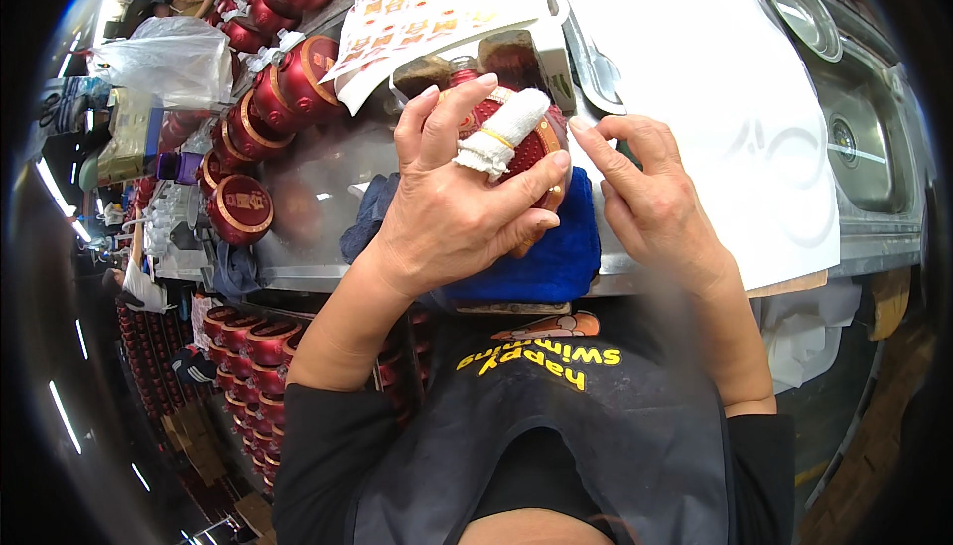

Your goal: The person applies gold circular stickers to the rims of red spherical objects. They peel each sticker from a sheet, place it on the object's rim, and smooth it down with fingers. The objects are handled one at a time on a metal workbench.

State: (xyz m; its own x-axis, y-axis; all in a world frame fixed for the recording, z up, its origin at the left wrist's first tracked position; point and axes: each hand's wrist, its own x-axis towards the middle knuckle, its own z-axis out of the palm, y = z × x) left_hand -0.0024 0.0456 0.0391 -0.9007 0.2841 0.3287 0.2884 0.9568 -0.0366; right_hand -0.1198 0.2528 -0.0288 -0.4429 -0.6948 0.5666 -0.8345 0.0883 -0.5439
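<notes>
A round red bottle point(476, 113) with a gold-coloured studded band rests in front of me above a folded blue cloth point(546, 267). My left hand point(457, 188) lies over it, its fingers spread across the face and its thumb and index finger at the right rim. One finger wears a white cloth cover point(511, 128) tied with a yellow band. Just right of the bottle is my right hand point(660, 193), thumb and index finger drawn together. Whether a small piece sits between those fingertips, I cannot make out. Much of the bottle is hidden under my left hand.
Several red bottles point(243, 207) line the bench's left side. A sticker sheet point(427, 9) lies behind the held bottle, near a metal tray point(596, 73). White paper point(705, 39) covers the right side, beside a steel sink point(869, 138) and a metal bowl point(802, 11).
</notes>
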